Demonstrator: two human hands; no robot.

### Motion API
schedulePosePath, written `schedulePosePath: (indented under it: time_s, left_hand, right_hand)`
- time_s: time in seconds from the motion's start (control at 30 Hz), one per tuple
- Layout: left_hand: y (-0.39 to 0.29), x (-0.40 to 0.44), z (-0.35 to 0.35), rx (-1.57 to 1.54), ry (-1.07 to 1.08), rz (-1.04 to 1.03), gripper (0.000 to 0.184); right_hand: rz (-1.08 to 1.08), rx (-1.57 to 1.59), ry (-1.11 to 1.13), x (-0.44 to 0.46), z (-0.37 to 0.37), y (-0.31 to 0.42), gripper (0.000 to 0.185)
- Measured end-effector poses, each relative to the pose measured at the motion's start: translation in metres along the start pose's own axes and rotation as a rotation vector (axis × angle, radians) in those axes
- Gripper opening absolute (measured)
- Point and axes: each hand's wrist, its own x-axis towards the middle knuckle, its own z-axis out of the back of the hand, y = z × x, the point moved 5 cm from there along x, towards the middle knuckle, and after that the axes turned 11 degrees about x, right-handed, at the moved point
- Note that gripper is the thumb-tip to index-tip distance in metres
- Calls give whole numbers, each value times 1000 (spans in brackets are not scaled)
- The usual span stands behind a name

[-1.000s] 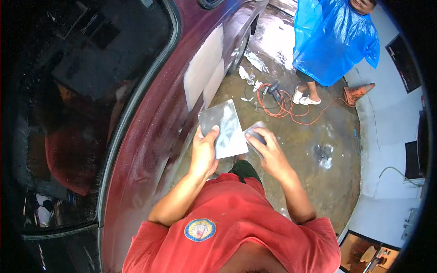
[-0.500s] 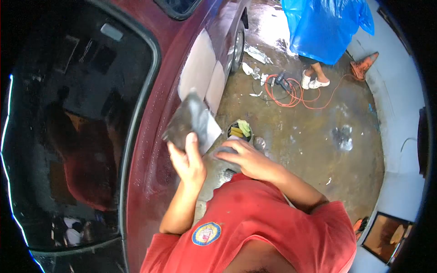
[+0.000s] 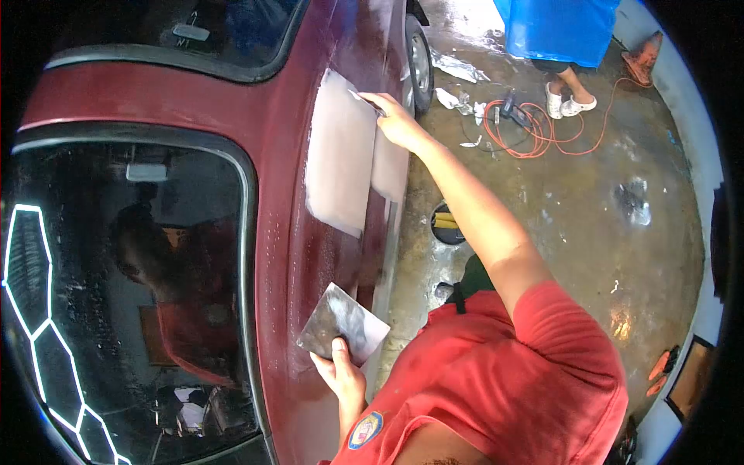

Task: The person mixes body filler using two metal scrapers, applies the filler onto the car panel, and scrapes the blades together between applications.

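One smeared plate stays held in the left hand at lower centre, while the right hand, its grip unclear, has reached the pale patch at upper centre, shifting work there.

Right hand now at the pale patch

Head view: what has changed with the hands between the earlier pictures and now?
The right hand has moved from beside the square plate forward, away from the body, to the far end of the larger pale patch on the car; what it holds is unclear. The view has shifted too. Unchanged: the left hand holds the plate; the orange cord lies coiled.
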Motion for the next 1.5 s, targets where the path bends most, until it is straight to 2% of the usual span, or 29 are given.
schedulePosePath:
  time_s: [0.2,0.4,0.53,0.57,0.83,0.93,1.03,1.1,1.27,1.5]
  left_hand:
    - [-9,9,-11,1,-11,-57,45]
    - [-2,16,-14,33,-22,-35,45]
    - [-3,17,-11,35,-28,-6,40]
    - [-3,17,-10,42,-23,-12,40]
    - [13,17,9,26,-16,-29,40]
    - [12,15,8,21,24,-30,43]
    - [10,13,3,27,45,-21,49]
    - [4,11,0,29,44,-9,49]
    - [2,12,-6,-3,32,16,46]
    - [0,15,-11,-32,55,-3,47]
  right_hand:
    - [79,8,105,43,6,-11,73]
    - [75,-10,133,30,-4,-11,75]
    - [188,-81,93,-18,-30,3,70]
    - [79,-42,138,-34,-39,4,76]
    - [150,-146,11,-181,-130,19,72]
    - [-12,-161,212,-215,-137,28,68]
    - [0,-56,105,-185,-108,-2,66]
    - [-10,-14,-91,-131,-65,0,66]
    - [37,-143,-89,0,-5,-11,60]
    - [80,-90,-15,48,4,-18,65]
